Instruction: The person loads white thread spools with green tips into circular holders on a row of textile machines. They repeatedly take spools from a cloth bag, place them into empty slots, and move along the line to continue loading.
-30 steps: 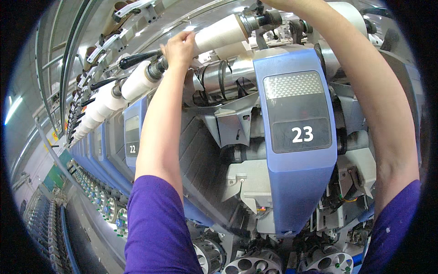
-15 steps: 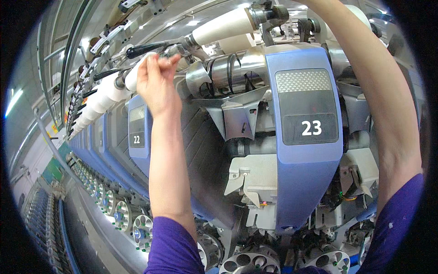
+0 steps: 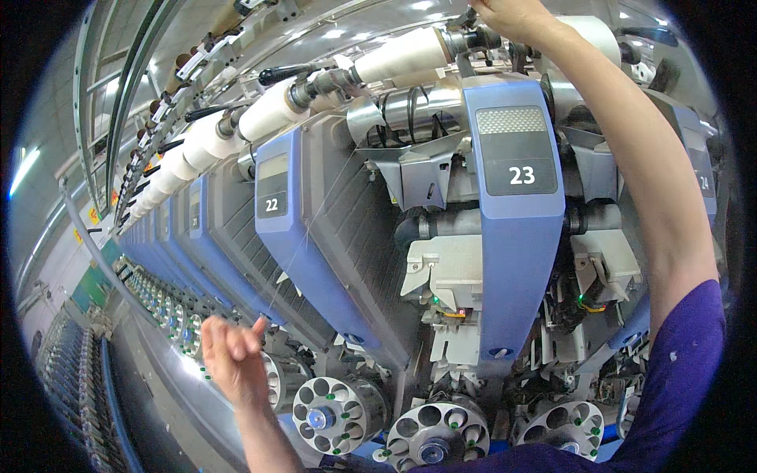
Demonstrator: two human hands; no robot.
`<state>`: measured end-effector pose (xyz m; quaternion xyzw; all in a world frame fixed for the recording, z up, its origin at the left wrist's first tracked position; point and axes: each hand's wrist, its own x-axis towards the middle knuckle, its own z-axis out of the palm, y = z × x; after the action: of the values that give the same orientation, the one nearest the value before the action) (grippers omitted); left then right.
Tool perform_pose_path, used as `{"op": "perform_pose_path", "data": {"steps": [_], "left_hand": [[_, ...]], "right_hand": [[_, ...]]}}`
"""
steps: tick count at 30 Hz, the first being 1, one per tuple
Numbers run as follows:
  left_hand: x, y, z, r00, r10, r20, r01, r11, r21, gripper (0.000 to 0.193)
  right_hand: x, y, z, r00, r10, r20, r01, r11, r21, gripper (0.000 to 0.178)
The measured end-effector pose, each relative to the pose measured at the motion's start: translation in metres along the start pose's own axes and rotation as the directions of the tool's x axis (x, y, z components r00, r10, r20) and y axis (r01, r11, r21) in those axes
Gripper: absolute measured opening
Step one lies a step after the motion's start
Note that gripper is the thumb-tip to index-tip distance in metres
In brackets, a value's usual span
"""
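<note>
My left hand (image 3: 234,359) is low at the left, fingers curled together. A fine thread (image 3: 307,229) slants from near its fingertips up toward the grooved metal drum (image 3: 418,110), and the fingers seem to pinch it. Above the drum lies a white yarn cone (image 3: 400,55) in its holder. My right hand (image 3: 512,17) is raised to the top edge, by the holder's dark end fitting (image 3: 482,38). Its fingers bend downward and are partly cut off by the frame, so what they grip is hidden.
Blue-fronted winding units (image 3: 520,260) stand in a row running far left. Round bobbin magazines (image 3: 331,414) with several green-tipped bobbins sit below. Black handles (image 3: 288,75) stick out beside the cones. A metal rail (image 3: 102,260) curves along the left.
My left hand has dropped from the cones at upper left to low near the magazines, the thread now showing above it. My right hand has come into view at the top. The view has shifted.
</note>
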<state>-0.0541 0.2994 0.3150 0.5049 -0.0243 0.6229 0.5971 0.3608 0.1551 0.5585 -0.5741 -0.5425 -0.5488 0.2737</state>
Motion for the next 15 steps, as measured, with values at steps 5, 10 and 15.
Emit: {"op": "perform_pose_path", "data": {"steps": [5,10,15], "left_hand": [[-0.044,0.068,-0.084,0.983,0.028,-0.182,0.01,0.979,0.206,0.011],[-0.092,0.144,-0.151,0.927,-0.055,-0.37,0.221,0.879,0.423,0.018],[-0.145,0.211,-0.162,0.827,0.112,-0.55,0.284,0.761,0.583,0.007]], "right_hand": [[0.004,-0.014,-0.007,0.987,0.154,0.046,-0.149,0.984,-0.096,0.02],[0.003,-0.02,-0.004,0.988,0.155,-0.001,-0.153,0.975,-0.162,0.021],[0.002,-0.007,0.004,0.993,0.119,-0.014,-0.12,0.981,-0.152,0.021]]}}
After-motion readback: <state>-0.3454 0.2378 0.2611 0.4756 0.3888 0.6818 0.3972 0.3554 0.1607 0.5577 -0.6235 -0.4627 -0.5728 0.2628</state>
